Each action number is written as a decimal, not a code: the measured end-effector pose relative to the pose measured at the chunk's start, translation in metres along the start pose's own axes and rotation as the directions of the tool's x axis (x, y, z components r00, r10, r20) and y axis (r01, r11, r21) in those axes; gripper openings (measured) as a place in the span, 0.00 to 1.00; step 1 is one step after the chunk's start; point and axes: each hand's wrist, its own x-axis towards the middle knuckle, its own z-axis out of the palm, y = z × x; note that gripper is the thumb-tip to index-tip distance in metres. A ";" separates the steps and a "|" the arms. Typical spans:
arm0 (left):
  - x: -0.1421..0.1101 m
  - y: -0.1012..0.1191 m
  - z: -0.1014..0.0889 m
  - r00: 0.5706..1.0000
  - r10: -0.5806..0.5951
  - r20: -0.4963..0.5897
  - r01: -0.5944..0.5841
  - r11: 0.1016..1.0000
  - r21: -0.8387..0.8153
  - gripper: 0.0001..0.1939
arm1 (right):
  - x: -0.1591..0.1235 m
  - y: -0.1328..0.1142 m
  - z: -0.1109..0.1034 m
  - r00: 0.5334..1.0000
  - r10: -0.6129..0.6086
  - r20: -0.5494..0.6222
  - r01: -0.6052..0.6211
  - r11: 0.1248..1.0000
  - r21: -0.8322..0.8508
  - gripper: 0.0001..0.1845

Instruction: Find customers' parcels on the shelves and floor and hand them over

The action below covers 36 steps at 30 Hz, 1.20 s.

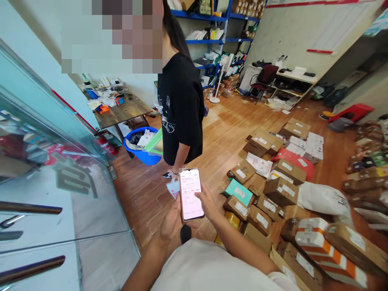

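Observation:
A smartphone point(191, 208) with a lit, mostly white screen is upright in front of my body. My left hand point(170, 221) supports it from the left side and from behind, its fingers partly hidden by the phone. At the right edge, my right hand point(209, 204) grips the phone too, its thumb lying over the screen. The text on the screen is too small to read. Just beyond the phone stands a person in a black T-shirt point(184, 105), whose lowered hand is beside a white bag with red print point(173, 188).
Many parcels point(281, 188) cover the floor on the right. A blue tub point(151, 159) stands by a cluttered wooden table point(115, 115). On the left is a glass door point(100, 202) with metal handles, near a fire extinguisher point(106, 144). Blue shelves point(206, 41) line the back.

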 end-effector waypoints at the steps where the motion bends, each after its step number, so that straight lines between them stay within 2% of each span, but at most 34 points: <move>1: 0.004 0.004 -0.003 1.000 0.002 0.003 -0.002 1.000 -0.003 0.36 | 0.006 0.001 0.003 1.000 -0.006 -0.001 0.006 1.000 -0.007 0.22; 5: 0.019 0.018 -0.013 0.999 0.031 0.031 -0.030 0.998 -0.048 0.34 | 0.027 0.002 0.010 0.999 -0.039 -0.035 0.037 0.998 -0.060 0.20; 7: 0.027 0.024 -0.015 0.998 0.031 0.060 -0.026 0.996 -0.082 0.34 | 0.037 0.000 0.011 0.998 -0.035 -0.042 0.034 0.999 -0.038 0.19; 10: 0.042 0.032 -0.014 0.999 0.020 0.042 -0.015 0.994 -0.112 0.34 | 0.051 -0.006 0.007 0.999 -0.019 -0.051 0.020 1.000 0.018 0.19; 14: 0.069 0.040 -0.006 1.000 0.011 0.003 -0.011 0.990 -0.138 0.32 | 0.075 -0.010 -0.007 0.997 0.011 -0.071 -0.007 0.999 0.044 0.17; 18: 0.112 0.042 0.004 1.000 0.006 0.010 -0.005 0.995 -0.101 0.30 | 0.108 -0.013 -0.038 0.999 0.006 -0.049 -0.003 0.998 0.055 0.18; 23: 0.199 0.040 0.030 0.998 0.053 -0.015 -0.054 0.997 -0.047 0.30 | 0.173 -0.036 -0.101 1.000 -0.007 0.000 0.007 0.998 0.068 0.20; 27: 0.287 0.043 0.070 0.996 0.080 -0.039 -0.081 0.996 -0.045 0.31 | 0.244 -0.070 -0.168 0.998 -0.037 0.059 0.032 0.997 0.075 0.20; 31: 0.376 0.053 0.112 0.984 0.138 -0.109 -0.146 0.987 -0.061 0.33 | 0.323 -0.107 -0.232 0.991 0.006 0.130 -0.014 0.998 0.059 0.21; 33: 0.415 0.061 0.126 0.977 0.168 -0.133 -0.177 0.983 -0.058 0.34 | 0.362 -0.121 -0.255 0.983 0.030 0.183 -0.042 0.997 0.061 0.22; 36: 0.461 0.077 0.138 0.959 0.216 -0.185 -0.235 0.968 -0.085 0.34 | 0.416 -0.134 -0.272 0.967 0.039 0.254 -0.054 0.997 0.054 0.21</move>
